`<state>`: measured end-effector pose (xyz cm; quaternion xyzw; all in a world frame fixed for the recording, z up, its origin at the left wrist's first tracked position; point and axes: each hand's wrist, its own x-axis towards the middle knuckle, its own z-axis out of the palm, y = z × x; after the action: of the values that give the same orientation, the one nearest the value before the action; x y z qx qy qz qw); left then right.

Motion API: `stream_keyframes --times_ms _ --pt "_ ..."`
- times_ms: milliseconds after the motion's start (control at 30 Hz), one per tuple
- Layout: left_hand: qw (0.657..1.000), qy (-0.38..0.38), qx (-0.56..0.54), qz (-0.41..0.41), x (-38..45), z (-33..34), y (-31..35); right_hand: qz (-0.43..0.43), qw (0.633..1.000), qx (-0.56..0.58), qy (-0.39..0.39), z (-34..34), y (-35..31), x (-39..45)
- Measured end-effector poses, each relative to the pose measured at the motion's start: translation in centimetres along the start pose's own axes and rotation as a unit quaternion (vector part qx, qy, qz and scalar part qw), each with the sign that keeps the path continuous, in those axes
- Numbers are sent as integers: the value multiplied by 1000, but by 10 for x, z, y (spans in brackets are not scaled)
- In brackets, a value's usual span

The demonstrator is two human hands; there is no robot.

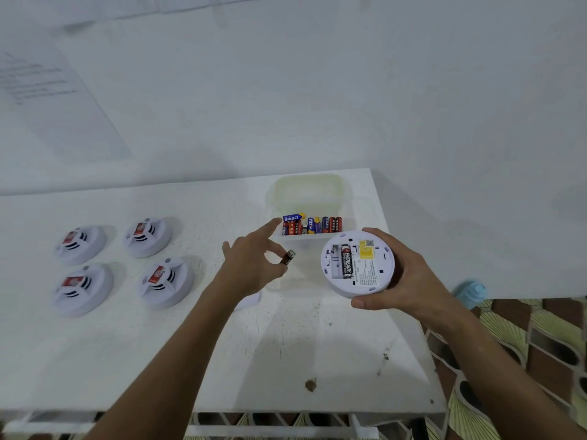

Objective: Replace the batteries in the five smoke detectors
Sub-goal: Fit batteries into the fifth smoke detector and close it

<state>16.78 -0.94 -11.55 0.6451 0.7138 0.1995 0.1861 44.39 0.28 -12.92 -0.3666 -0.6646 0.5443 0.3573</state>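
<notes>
My right hand [403, 277] grips a white smoke detector [365, 268] turned back side up, above the table's right part. Its open bay shows one black battery [347, 261] beside an empty slot. My left hand [251, 265] pinches a dark battery [288, 257] between thumb and middle finger, just left of the detector, with the index finger stretched toward a clear plastic box [309, 198] that holds several batteries [313, 224]. Several more smoke detectors lie face up on the left, such as one smoke detector [166, 281] and another [147, 236].
The white table [286, 344] ends at a right edge near my right forearm. A small white cover piece [249, 300] lies under my left wrist. A light blue object [470, 293] stands on the patterned floor at the right. A wall rises behind the table.
</notes>
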Motion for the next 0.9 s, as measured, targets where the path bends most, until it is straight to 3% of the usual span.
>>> stream_keyframes --times_ms 200,333,500,667,900 --pt "990 103 -91 15 -15 -13 15 -16 1000 -4 -12 6 -5 2" --pt "973 73 -209 62 -30 -28 42 -26 999 3 -25 13 -11 7" --pt "946 115 -294 72 -45 -31 58 -34 998 17 -48 23 -13 16" --pt "965 156 -174 120 -54 -27 53 -43 997 15 -60 28 -14 19" --pt "956 176 -81 220 -68 -25 35 -51 996 28 -65 34 -21 24"
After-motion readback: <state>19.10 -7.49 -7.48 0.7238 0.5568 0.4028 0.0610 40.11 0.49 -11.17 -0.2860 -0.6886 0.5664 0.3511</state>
